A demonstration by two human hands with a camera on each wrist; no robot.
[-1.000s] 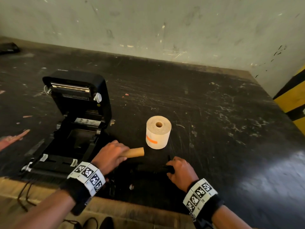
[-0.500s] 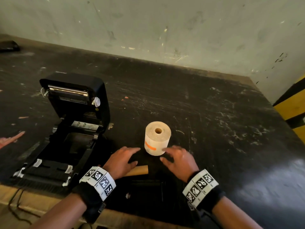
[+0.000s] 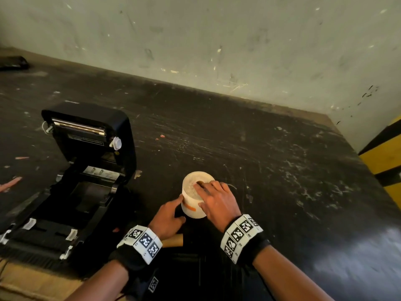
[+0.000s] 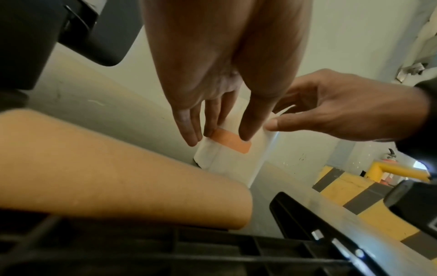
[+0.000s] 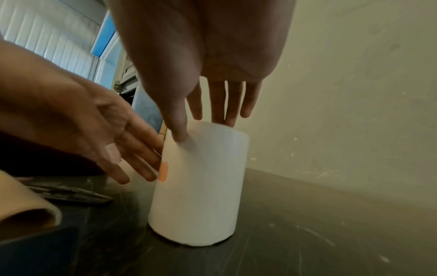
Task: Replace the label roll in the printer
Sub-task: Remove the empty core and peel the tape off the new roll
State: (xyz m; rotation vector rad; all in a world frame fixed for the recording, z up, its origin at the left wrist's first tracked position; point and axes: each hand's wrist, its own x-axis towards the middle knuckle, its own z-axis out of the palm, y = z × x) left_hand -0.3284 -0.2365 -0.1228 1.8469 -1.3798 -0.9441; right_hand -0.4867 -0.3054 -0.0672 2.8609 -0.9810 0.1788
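Observation:
A white label roll with an orange tape strip stands upright on the black table. My right hand lies over its top, fingers straight across the top face and thumb against the near side. The straight fingers of my left hand touch the roll's left side beside the tape. An empty brown cardboard core lies on the table behind my left wrist, held by neither hand. The black printer sits at the left with its lid up and its roll bay empty.
A black plastic part lies near the table's front edge, close under my wrists. A pale wall runs behind the table. A yellow and black striped barrier stands at the right. A dark object lies far left.
My left hand let go of the cardboard core, which now lies on the table. Both hands moved forward to the label roll and now touch it.

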